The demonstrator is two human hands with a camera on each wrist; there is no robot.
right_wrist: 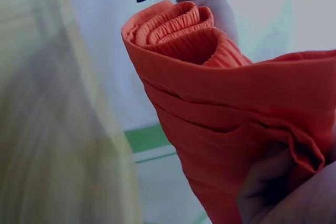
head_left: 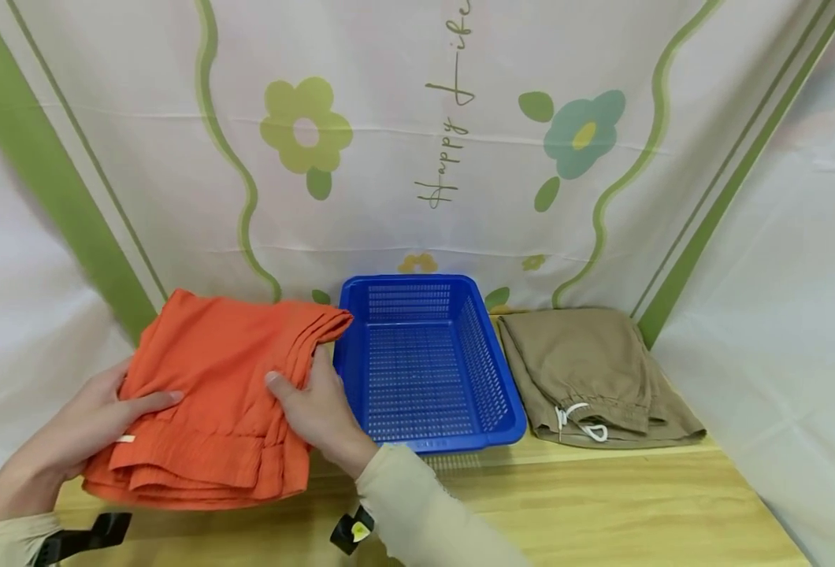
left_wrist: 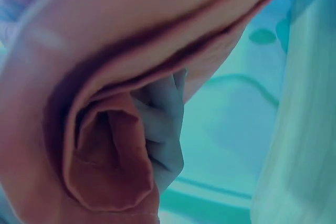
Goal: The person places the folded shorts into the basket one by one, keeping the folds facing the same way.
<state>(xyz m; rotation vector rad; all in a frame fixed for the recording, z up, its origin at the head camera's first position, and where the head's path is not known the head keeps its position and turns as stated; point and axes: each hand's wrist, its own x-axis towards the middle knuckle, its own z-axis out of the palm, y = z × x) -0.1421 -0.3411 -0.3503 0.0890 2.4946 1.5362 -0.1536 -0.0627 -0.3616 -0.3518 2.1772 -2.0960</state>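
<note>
Cream fabric sleeve [head_left: 439, 512] nearest us. Our left hand [head_left: 94, 417] and right hand [head_left: 327, 413], half-closed, grip opposite sides of folded orange cloth garment [head_left: 212, 362], left of blue rectangular plastic basket [head_left: 428, 444]. Probably light, soft, floppy; best gripped through all layers.

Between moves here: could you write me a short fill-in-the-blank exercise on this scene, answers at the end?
1. The left hand and right hand grip a folded garment coloured ____.
2. The plastic basket is coloured ____.
3. The brown garment has a drawstring coloured ____.
4. The lettering on the backdrop reads "Happy ____".

Missing words: orange; blue; white; Life.
</note>
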